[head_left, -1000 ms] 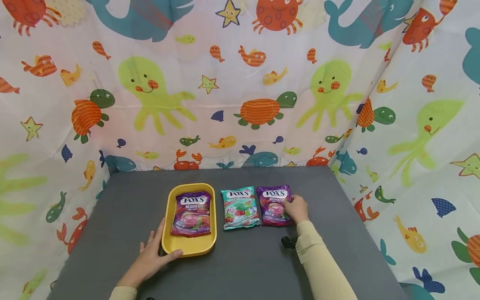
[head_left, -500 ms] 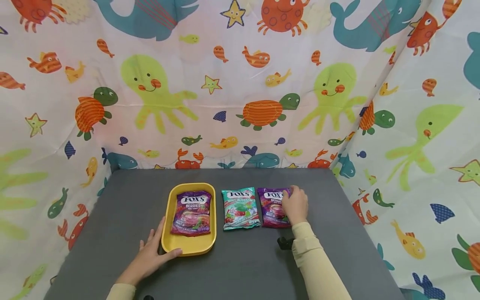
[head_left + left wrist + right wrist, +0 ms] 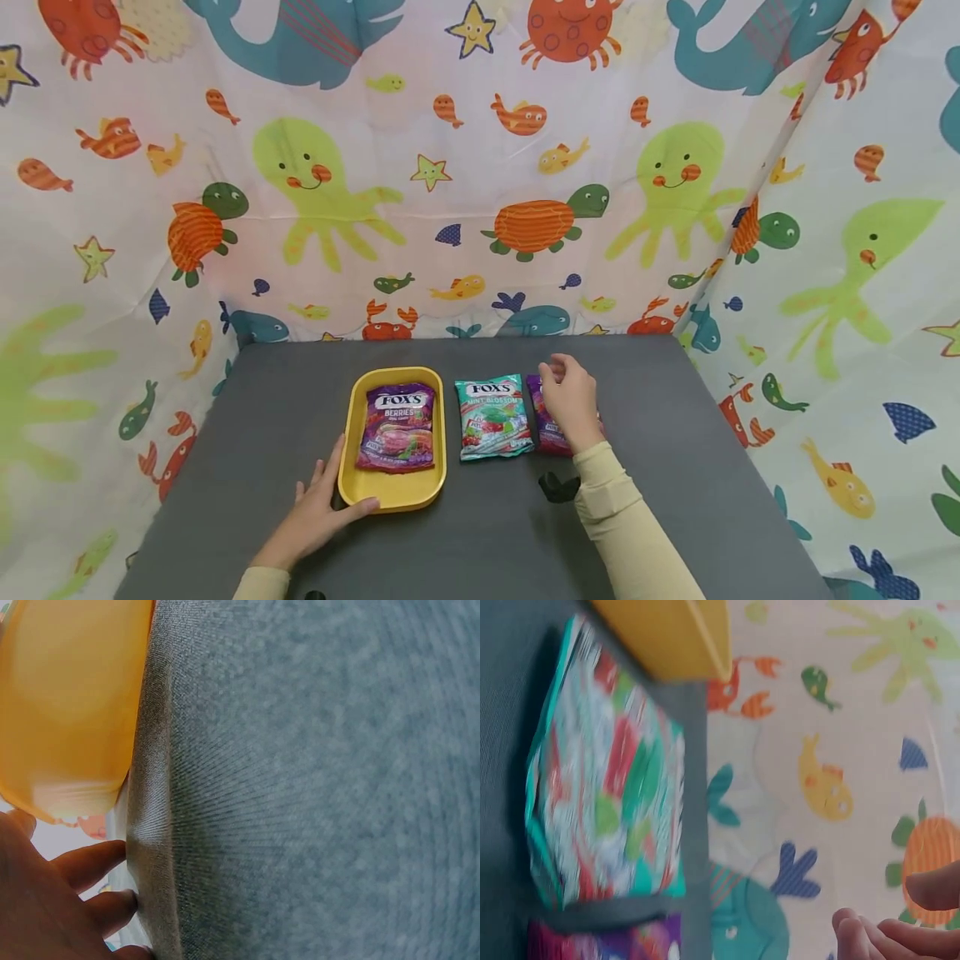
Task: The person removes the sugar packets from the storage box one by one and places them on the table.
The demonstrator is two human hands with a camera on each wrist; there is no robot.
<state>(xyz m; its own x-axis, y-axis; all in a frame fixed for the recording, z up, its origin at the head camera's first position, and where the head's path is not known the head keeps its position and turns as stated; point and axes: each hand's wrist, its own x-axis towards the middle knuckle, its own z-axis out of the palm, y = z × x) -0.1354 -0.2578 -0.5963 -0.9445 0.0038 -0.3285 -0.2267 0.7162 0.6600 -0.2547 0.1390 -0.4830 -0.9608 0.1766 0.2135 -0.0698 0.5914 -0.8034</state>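
Observation:
A yellow tray (image 3: 390,498) on the grey table holds a purple Fox's berries bag (image 3: 397,423). My left hand (image 3: 321,510) lies flat beside the tray, thumb against its near left corner; the left wrist view shows the tray wall (image 3: 67,712) and my fingers (image 3: 90,862). Right of the tray lies a green mint blossom bag (image 3: 491,415) (image 3: 607,795). A second purple bag (image 3: 542,417) (image 3: 607,941) lies beside it, mostly hidden under my right hand (image 3: 570,396). That hand hovers over it, fingers (image 3: 870,930) loosely curled and holding nothing.
The grey table (image 3: 675,467) is walled at the back and both sides by a sea-animal patterned cloth (image 3: 480,208). A small black object (image 3: 558,486) sits at my right wrist. Bare tabletop lies left of the tray and right of the bags.
My right hand has moved from the right edge of the second purple bag up and left across it, now raised over its top. The left hand and tray stay put.

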